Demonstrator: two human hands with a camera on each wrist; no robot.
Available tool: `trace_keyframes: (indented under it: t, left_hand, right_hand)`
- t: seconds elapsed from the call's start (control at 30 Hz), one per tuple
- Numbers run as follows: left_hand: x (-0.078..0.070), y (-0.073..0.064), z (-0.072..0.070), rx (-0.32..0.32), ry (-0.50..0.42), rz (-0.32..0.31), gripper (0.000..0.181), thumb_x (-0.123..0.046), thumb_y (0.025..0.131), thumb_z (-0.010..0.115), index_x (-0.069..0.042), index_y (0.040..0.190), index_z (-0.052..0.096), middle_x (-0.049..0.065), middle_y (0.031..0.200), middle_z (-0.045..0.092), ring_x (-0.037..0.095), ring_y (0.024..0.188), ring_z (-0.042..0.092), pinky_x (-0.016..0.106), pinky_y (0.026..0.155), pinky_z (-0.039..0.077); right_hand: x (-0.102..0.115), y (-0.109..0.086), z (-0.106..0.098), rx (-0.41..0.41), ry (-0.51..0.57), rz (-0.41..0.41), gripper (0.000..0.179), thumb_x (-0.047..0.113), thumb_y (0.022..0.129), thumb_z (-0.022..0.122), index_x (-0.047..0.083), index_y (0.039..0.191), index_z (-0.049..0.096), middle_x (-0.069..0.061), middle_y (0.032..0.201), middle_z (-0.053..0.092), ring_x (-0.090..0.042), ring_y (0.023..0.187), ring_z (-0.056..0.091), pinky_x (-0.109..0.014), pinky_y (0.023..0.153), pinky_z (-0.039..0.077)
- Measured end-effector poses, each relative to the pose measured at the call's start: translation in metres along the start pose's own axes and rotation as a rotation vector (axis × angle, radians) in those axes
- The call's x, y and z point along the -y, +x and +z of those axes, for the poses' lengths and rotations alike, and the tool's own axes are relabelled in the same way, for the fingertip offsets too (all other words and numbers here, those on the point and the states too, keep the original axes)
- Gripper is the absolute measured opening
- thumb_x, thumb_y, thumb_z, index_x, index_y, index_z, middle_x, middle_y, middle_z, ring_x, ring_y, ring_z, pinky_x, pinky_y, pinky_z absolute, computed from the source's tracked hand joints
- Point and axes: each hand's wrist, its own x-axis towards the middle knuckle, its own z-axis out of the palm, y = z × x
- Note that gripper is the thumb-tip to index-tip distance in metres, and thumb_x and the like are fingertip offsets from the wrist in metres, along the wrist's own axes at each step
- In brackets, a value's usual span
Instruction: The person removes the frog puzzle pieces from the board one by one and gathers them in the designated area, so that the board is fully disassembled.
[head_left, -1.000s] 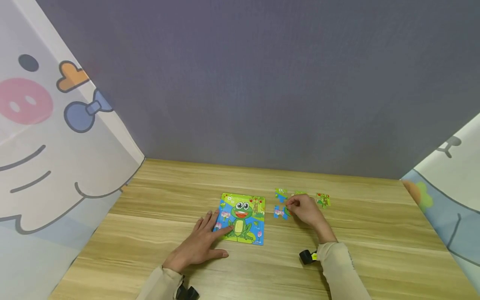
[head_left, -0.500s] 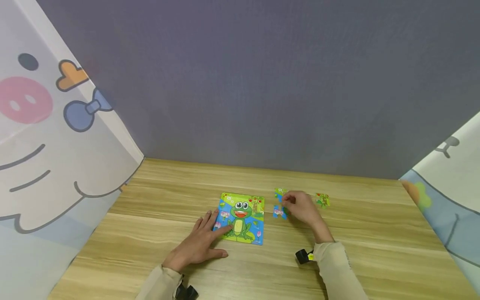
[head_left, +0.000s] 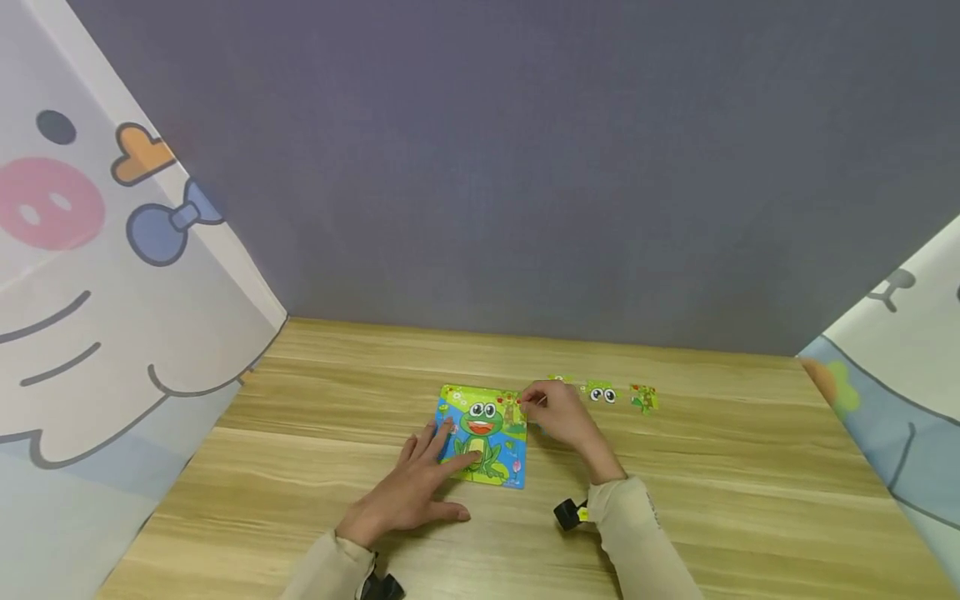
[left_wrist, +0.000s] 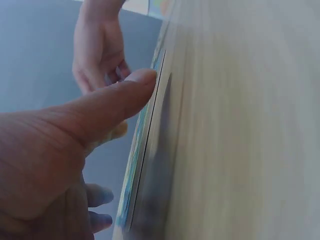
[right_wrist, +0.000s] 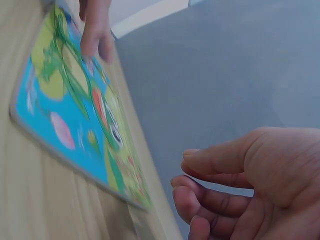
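Note:
A square frog picture puzzle [head_left: 510,454] lies flat on the table, green above and blue below. My left hand [head_left: 408,487] rests with spread fingers over its left side, the index fingertip on the frog's belly. My right hand [head_left: 562,417] is at the puzzle's upper right edge, thumb and fingers bent toward each other; I cannot tell whether a piece is between them. Beyond it lie loose puzzle pieces: one with the frog's eyes [head_left: 602,394], one with a red-dotted tree [head_left: 645,398], and a green one [head_left: 558,379] partly behind the hand.
The wooden table [head_left: 750,467] extends to both sides. A grey panel [head_left: 487,183] rises along its back edge, with cartoon-printed walls left and right. A black wrist camera [head_left: 567,514] sits at the right sleeve, another [head_left: 384,587] at the left.
My right hand has moved left from the loose pieces to the puzzle's edge, uncovering the eyes piece. My left hand has shifted slightly right and up on the picture.

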Motion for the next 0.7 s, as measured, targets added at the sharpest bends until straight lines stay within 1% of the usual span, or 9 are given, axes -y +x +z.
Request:
trace_keyframes:
  t: [0.1, 0.17, 0.3, 0.43, 0.53, 0.57, 0.63, 0.7]
  left_hand:
    - [-0.006, 0.003, 0.004, 0.022, 0.016, 0.004, 0.075, -0.052, 0.084, 0.074, -0.026, 0.149, 0.048, 0.032, 0.165, 0.011, 0.055, 0.152, 0.009, 0.076, 0.115, 0.016]
    - [-0.009, 0.005, 0.006, 0.037, 0.023, -0.007, 0.077, -0.054, 0.084, 0.073, -0.026, 0.15, 0.046, 0.033, 0.164, 0.011, 0.054, 0.153, 0.008, 0.075, 0.117, 0.015]
    - [-0.014, 0.007, 0.009, 0.047, 0.025, -0.025, 0.079, -0.058, 0.083, 0.072, -0.025, 0.151, 0.046, 0.034, 0.164, 0.011, 0.054, 0.153, 0.006, 0.073, 0.118, 0.015]
    - [-0.017, 0.007, 0.01, 0.05, 0.035, -0.03, 0.08, -0.059, 0.083, 0.071, -0.025, 0.151, 0.046, 0.034, 0.164, 0.012, 0.054, 0.153, 0.007, 0.073, 0.117, 0.018]
    - [-0.016, 0.008, 0.011, 0.049, 0.053, -0.028, 0.08, -0.059, 0.083, 0.071, -0.026, 0.151, 0.046, 0.033, 0.164, 0.013, 0.053, 0.153, 0.009, 0.072, 0.117, 0.019]
    - [-0.016, 0.008, 0.011, 0.048, 0.064, -0.025, 0.079, -0.059, 0.083, 0.07, -0.026, 0.151, 0.045, 0.033, 0.164, 0.014, 0.053, 0.153, 0.01, 0.072, 0.117, 0.019]
    - [-0.015, 0.008, 0.011, 0.046, 0.073, -0.022, 0.079, -0.059, 0.084, 0.07, -0.026, 0.151, 0.046, 0.034, 0.163, 0.015, 0.054, 0.153, 0.01, 0.072, 0.117, 0.02]
    - [-0.015, 0.008, 0.011, 0.046, 0.084, -0.018, 0.079, -0.059, 0.084, 0.07, -0.025, 0.151, 0.046, 0.035, 0.163, 0.015, 0.054, 0.152, 0.011, 0.072, 0.117, 0.02]
  right_hand:
    - [0.007, 0.002, 0.01, 0.023, 0.03, -0.009, 0.012, 0.008, 0.095, 0.065, 0.002, 0.101, 0.074, -0.007, 0.094, 0.073, -0.015, 0.082, 0.066, -0.03, 0.07, 0.054]
    - [0.012, 0.004, 0.018, 0.033, 0.033, -0.022, 0.012, 0.008, 0.094, 0.065, 0.003, 0.101, 0.074, -0.008, 0.096, 0.073, -0.016, 0.082, 0.066, -0.03, 0.071, 0.054]
    - [0.019, 0.008, 0.033, 0.053, 0.007, -0.029, 0.014, 0.009, 0.094, 0.067, 0.004, 0.105, 0.074, -0.008, 0.101, 0.073, -0.016, 0.084, 0.065, -0.032, 0.073, 0.054]
    - [0.02, 0.011, 0.046, 0.081, -0.04, -0.021, 0.023, 0.011, 0.092, 0.07, 0.003, 0.114, 0.072, -0.011, 0.109, 0.071, -0.022, 0.094, 0.066, -0.04, 0.082, 0.056]
    - [0.018, 0.012, 0.051, 0.098, -0.073, -0.023, 0.032, 0.015, 0.091, 0.073, 0.001, 0.12, 0.07, -0.013, 0.112, 0.069, -0.027, 0.103, 0.064, -0.047, 0.091, 0.055]
    - [0.018, 0.012, 0.052, 0.106, -0.081, -0.026, 0.034, 0.017, 0.091, 0.073, 0.001, 0.121, 0.07, -0.014, 0.112, 0.068, -0.027, 0.104, 0.063, -0.048, 0.091, 0.054]
    - [0.017, 0.011, 0.053, 0.126, -0.093, -0.034, 0.039, 0.02, 0.09, 0.075, -0.001, 0.122, 0.069, -0.015, 0.111, 0.066, -0.026, 0.099, 0.061, -0.047, 0.087, 0.054]
    - [0.016, 0.011, 0.054, 0.143, -0.109, -0.034, 0.041, 0.023, 0.089, 0.076, 0.0, 0.123, 0.068, -0.014, 0.11, 0.063, -0.023, 0.096, 0.058, -0.044, 0.083, 0.053]
